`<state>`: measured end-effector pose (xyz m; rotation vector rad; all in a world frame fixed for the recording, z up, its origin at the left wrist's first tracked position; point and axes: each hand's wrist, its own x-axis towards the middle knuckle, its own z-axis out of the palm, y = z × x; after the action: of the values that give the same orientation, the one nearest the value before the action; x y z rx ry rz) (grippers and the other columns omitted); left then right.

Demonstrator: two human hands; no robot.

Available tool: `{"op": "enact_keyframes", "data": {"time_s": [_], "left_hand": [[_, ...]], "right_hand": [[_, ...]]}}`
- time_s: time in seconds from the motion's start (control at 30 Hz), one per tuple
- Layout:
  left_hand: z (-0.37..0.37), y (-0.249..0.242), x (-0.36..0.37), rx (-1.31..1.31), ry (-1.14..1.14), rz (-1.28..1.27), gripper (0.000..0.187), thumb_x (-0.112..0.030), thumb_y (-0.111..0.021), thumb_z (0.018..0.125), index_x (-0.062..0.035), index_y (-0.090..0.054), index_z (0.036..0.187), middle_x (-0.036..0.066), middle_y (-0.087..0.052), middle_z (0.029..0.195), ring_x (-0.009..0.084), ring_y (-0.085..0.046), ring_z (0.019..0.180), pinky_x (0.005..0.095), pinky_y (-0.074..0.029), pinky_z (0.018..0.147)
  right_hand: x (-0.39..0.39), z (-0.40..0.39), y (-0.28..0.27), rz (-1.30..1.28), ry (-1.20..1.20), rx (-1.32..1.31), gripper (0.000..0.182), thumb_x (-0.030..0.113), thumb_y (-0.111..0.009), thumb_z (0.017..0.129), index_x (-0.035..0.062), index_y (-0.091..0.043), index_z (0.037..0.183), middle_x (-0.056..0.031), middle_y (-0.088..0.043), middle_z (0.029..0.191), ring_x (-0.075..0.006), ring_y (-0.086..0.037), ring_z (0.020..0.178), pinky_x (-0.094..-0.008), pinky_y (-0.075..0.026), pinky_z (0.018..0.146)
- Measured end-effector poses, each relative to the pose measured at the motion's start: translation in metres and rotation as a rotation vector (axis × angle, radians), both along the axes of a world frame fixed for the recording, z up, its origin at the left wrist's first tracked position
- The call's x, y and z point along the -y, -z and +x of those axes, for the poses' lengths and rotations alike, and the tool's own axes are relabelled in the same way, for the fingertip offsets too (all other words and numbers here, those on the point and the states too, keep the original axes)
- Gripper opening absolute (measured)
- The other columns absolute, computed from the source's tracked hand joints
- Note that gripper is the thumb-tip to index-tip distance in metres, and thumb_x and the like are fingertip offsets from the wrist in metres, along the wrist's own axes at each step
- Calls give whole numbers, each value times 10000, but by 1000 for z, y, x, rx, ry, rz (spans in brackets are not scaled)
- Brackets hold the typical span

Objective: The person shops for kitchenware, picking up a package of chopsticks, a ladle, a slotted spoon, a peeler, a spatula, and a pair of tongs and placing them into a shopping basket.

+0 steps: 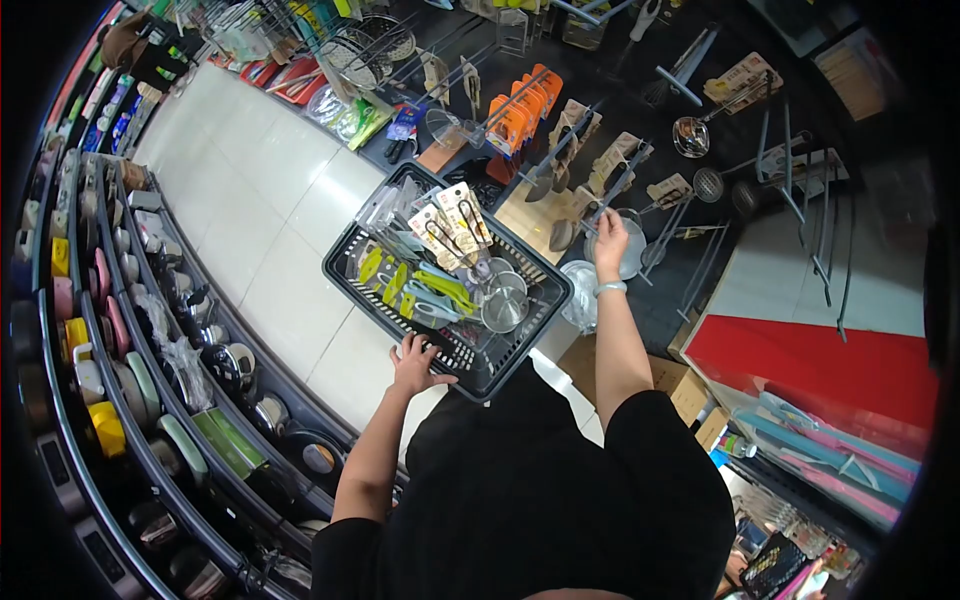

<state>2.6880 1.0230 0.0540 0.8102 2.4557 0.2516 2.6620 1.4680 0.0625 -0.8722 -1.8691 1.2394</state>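
Observation:
A black plastic shopping basket is in front of my body. My left hand grips its near rim, fingers over the edge and thumb along the outside. Inside lie two carded utensils with dark looped handles, several green-handled tools and round wire strainers. To the right, my right hand is raised at the display rack, its fingers closed near a hook tip. What they hold is too small to make out. Close by hang carded ladles and a round, pale strainer.
Metal hooks stick out from the dark display wall, with orange-carded items and a skimmer. Shelves of pans and lids line the left side. A tiled aisle floor runs between. Cardboard boxes stand at the right.

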Motion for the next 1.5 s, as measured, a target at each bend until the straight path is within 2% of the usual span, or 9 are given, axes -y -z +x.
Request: {"op": "enact_keyframes", "data": {"time_s": [0.17, 0.2, 0.4, 0.63, 0.8, 0.97, 1.23, 1.43, 1.5], "left_hand": [[1, -1, -1, 34, 3, -22, 802, -691, -716, 480, -238, -610, 1134, 74, -393, 1282, 344, -198, 1312, 653, -194, 951], [1, 2, 0, 15, 2, -20, 801, -691, -716, 481, -238, -610, 1134, 75, -389, 1285, 343, -197, 1313, 653, -193, 952], [1, -2, 2, 14, -4, 1, 798, -694, -716, 478, -232, -619, 1121, 83, -384, 1290, 353, -205, 1307, 653, -189, 958], [1, 8, 6, 22, -10, 49, 787, -693, -722, 475, -224, -632, 1102, 84, -386, 1283, 363, -208, 1300, 668, -177, 956], [2, 5, 10, 13, -5, 87, 778, -675, -723, 493, -201, -630, 1102, 89, -389, 1295, 352, -218, 1295, 663, -174, 963], [2, 5, 11, 20, -1, 89, 768, -673, -723, 492, -195, -630, 1085, 92, -393, 1292, 351, -219, 1295, 655, -173, 969], [2, 11, 15, 27, -18, 136, 854, -688, -709, 483, -150, -615, 1139, 135, -365, 1323, 352, -200, 1313, 656, -156, 979], [1, 4, 13, 53, -13, 100, 850, -675, -720, 486, -162, -604, 1154, 126, -352, 1339, 346, -192, 1319, 658, -139, 985], [1, 7, 12, 57, -16, 107, 856, -677, -721, 480, -167, -602, 1157, 118, -351, 1341, 343, -190, 1320, 663, -140, 981]], "right_hand": [[27, 19, -3, -109, -105, -14, 169, 96, -541, 897, -5, -619, 1008, -49, -638, 756, -89, -614, 665, -245, -505, 614], [34, 22, -13, -72, -132, 126, 161, 88, -544, 893, -2, -625, 1000, -56, -645, 764, -104, -627, 660, -250, -510, 614], [77, 47, -42, 52, -189, 107, 135, 31, -537, 873, 23, -635, 967, -82, -645, 787, -140, -632, 661, -259, -498, 617], [100, 80, -133, 254, -243, -10, 175, -60, -521, 843, -1, -624, 972, -87, -642, 929, -135, -619, 704, -250, -496, 641], [113, 99, -228, 507, -318, 31, 257, -133, -527, 774, 8, -638, 958, -101, -649, 966, -197, -624, 935, -288, -484, 796], [135, 103, -329, 486, -463, -68, 214, -155, -528, 764, -31, -618, 914, -110, -629, 890, -183, -601, 827, -250, -465, 719], [170, 95, -370, 612, -443, 77, 194, -154, -516, 783, -50, -584, 931, -93, -607, 858, -146, -557, 777, -235, -445, 687], [131, 127, -375, 411, -209, -129, 178, -76, -459, 874, -39, -579, 999, -97, -599, 956, -102, -527, 798, -197, -405, 647], [136, 118, -372, 411, -469, -172, 156, -52, -457, 871, -45, -577, 971, -114, -599, 967, -124, -539, 836, -216, -419, 687]]}}
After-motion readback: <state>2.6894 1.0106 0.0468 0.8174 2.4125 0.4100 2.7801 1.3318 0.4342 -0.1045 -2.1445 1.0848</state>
